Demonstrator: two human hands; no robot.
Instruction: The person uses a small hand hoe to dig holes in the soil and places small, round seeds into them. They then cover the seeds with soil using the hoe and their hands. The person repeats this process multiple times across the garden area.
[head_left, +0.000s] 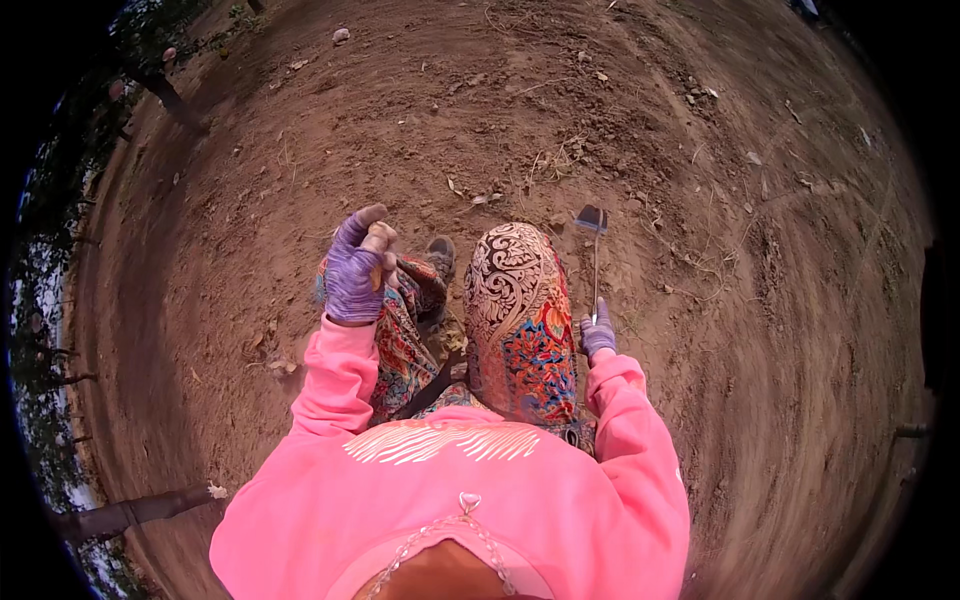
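My left hand (360, 270), in a purple fingerless knit glove, is raised beside my left knee with its fingers curled. A tan or yellowish bit shows at the fingers; whether it is something held cannot be told. My right hand (598, 330), in a matching glove, is low beside my right thigh and grips a long thin-handled hand hoe (597, 255). The tool's dark flat blade (592, 218) points away from me, at or just above the soil. I squat in patterned trousers (521, 322) and a pink sweatshirt.
Bare reddish-brown soil (450, 112) surrounds me, with small clods, dry stems and leaves. A pale stone (341, 35) lies at the upper left. Tree trunks (161, 90) and foliage stand along the left edge, and another trunk (135, 514) is at the lower left.
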